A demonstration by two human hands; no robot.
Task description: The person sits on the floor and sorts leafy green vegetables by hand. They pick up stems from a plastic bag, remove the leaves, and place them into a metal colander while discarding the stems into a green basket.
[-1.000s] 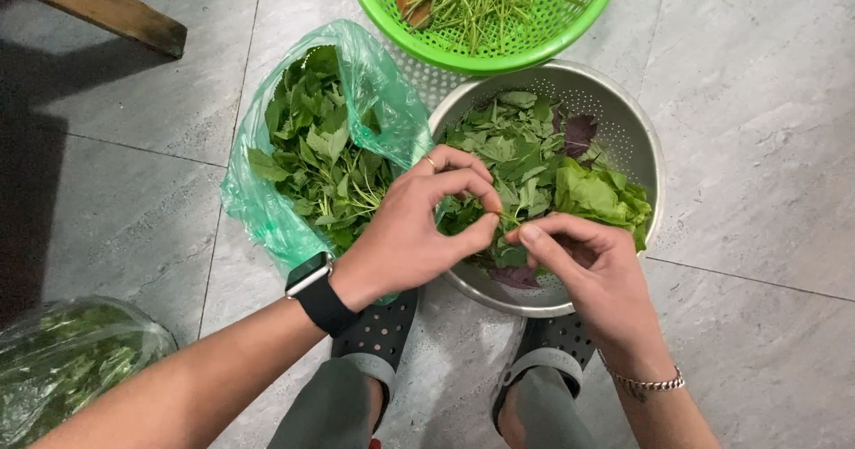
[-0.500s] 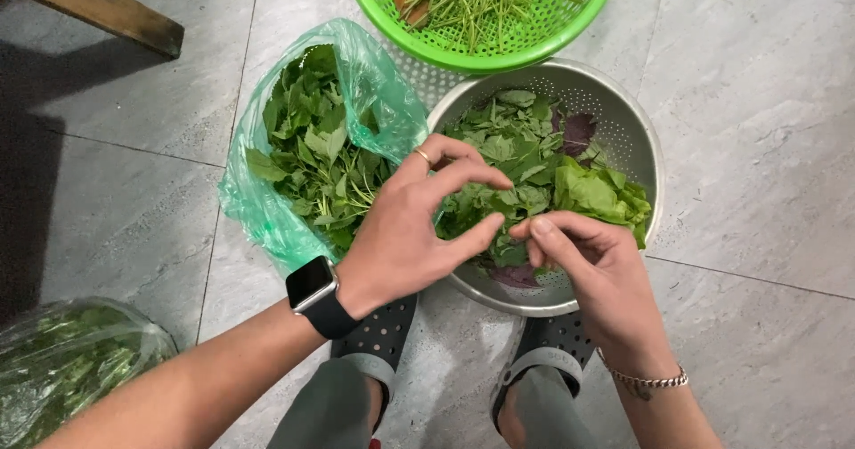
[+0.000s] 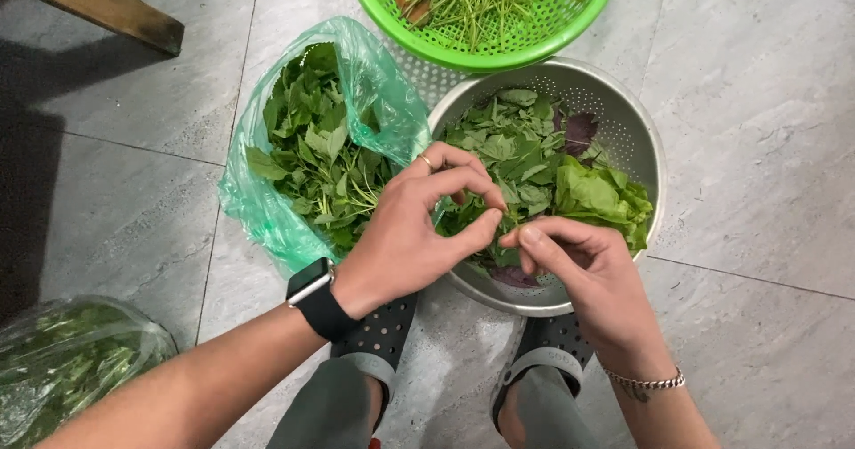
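— Hands? Your left hand (image 3: 405,240) and right hand (image 3: 583,271) pinch one small sprig (image 3: 506,235) over the metal colander (image 3: 646,146).
— Progress? Colander holds picked leaves (image 3: 534,159); your green bag (image 3: 258,208) looks mostly full.

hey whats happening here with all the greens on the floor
A person crouches over a tiled floor, sorting leafy greens. Both hands meet above the near rim of a metal colander that holds picked leaves: the left hand and right hand pinch a small sprig between their fingertips. To the left lies an open green plastic bag full of leafy stems. A green plastic basket behind the colander holds bare stems. Another bag of greens lies at the lower left.
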